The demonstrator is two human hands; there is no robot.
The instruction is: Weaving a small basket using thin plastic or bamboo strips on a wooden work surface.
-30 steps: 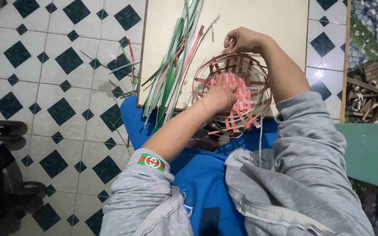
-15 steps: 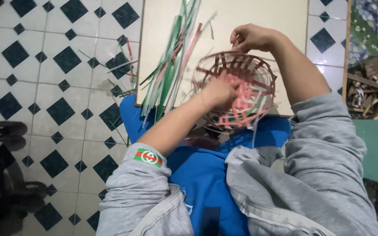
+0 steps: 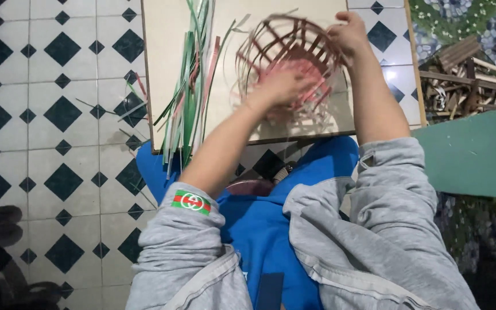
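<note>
We hold a half-woven basket [image 3: 287,57] over the pale worktop [image 3: 225,109] — our left hand [image 3: 279,86] reaches into it, its fingers blurred, grip unclear. Our right hand [image 3: 350,35] pinches the rim. Loose green and pink strips [image 3: 188,97] lie just beside.

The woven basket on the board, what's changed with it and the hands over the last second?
The half-woven basket has been tipped and turned, so its open side faces more toward the left. The left hand has moved from inside its pink base to the near rim. The right hand still grips the far rim. The loose green and pink strips lie as before on the board.
</note>
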